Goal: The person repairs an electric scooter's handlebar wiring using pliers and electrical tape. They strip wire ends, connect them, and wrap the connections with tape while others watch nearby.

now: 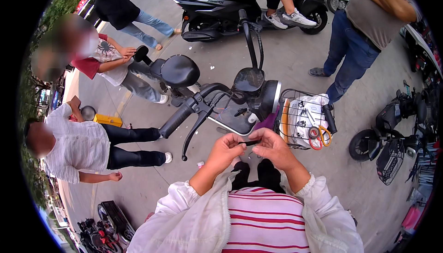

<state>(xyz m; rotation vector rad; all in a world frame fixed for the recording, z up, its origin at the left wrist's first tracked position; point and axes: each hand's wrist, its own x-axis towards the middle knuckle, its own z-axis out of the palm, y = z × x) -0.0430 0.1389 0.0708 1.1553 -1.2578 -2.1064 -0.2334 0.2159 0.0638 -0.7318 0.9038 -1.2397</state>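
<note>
In front of my chest, my left hand (227,152) and my right hand (275,148) meet with bent fingers. Between them they pinch a short, thin black strip (250,142); its exact kind is too small to make out. Just beyond my hands stands an electric scooter. Its black handlebar grip (177,120) and brake lever (193,135) lie to the left of my hands, and a round dark display (249,80) sits ahead of them. Thin wires (224,110) show near the steering column.
Right of the scooter's front, a black wire basket (282,132) holds a white plastic bag (300,121) and orange-handled scissors (326,135). A black seat (180,71) is at the left. Several people stand around; one sits on a black scooter (212,11). A yellow box (108,120) lies on the ground.
</note>
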